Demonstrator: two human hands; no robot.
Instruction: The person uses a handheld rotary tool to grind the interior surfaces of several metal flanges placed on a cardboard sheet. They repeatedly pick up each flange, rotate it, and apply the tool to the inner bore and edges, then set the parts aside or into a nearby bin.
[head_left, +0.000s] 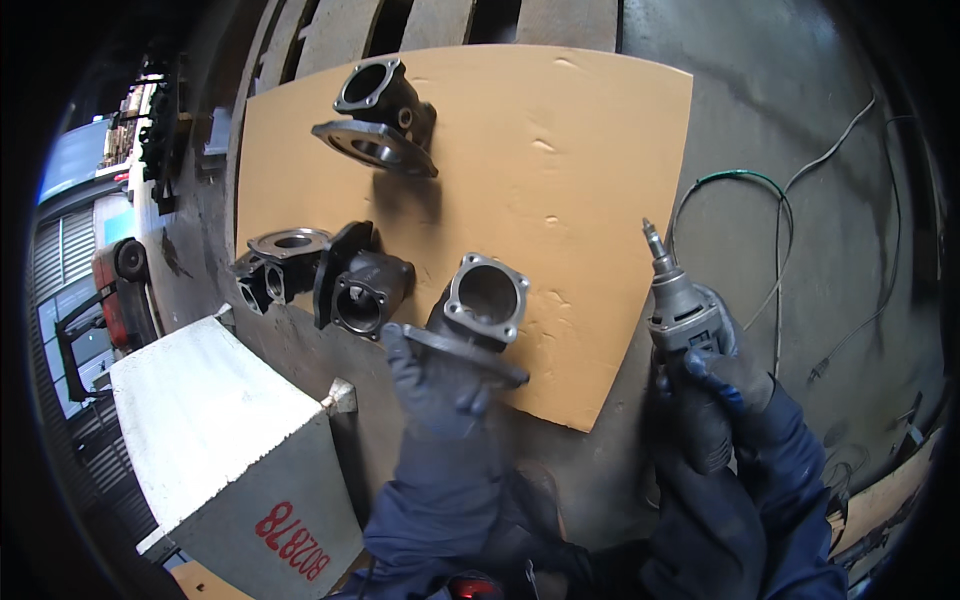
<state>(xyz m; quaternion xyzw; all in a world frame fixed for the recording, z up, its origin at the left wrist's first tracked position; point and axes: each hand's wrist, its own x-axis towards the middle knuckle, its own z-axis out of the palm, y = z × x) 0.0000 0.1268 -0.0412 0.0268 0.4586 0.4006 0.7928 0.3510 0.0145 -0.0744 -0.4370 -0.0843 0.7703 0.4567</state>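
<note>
My gloved left hand [440,395] is closed around the lower flange of a metal pipe casting [488,300]. That casting is tilted at the near edge of the cardboard, its round bolted mouth turned up toward me. In my gloved right hand [735,370] is a grey die grinder [685,305], held off to the right of the cardboard with its narrow tip pointing up and away. Just left of the gripped part stand a dark flanged casting [362,285] and another casting [288,255] with a machined ring face. A further flanged casting [385,120] sits at the far side.
Tan cardboard sheet [590,180] lies over a slatted wooden pallet [440,25]. A pale metal box [230,400] with red markings stands at the near left. Cables and a green hose [745,175] trail across the floor at right. A red vehicle [120,295] is farther left.
</note>
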